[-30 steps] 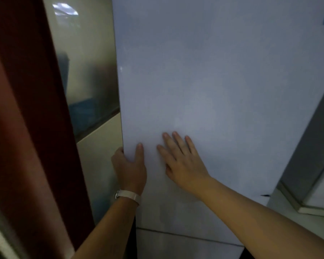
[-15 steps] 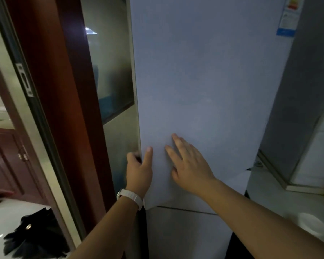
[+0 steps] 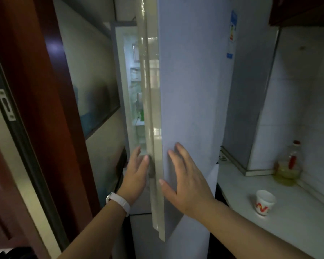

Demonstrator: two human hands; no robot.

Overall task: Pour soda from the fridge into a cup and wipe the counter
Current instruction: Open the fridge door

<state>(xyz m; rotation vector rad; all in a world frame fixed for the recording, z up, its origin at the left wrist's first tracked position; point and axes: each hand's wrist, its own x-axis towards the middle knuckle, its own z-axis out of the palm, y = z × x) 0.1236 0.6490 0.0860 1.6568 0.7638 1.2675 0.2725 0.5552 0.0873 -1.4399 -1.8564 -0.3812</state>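
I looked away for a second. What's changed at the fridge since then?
The fridge door has swung open toward the person, showing lit shelves inside. The left hand, which gripped the door's edge, has let go and is now open beside that edge. The right hand stays flat on the door front.

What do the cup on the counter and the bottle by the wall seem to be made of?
The cup looks like paper or thin plastic: matte white, thin rim, red and yellow print. The bottle seems clear plastic, glossy: yellowish liquid shows through it, and the cap is red. Glass cannot be excluded.
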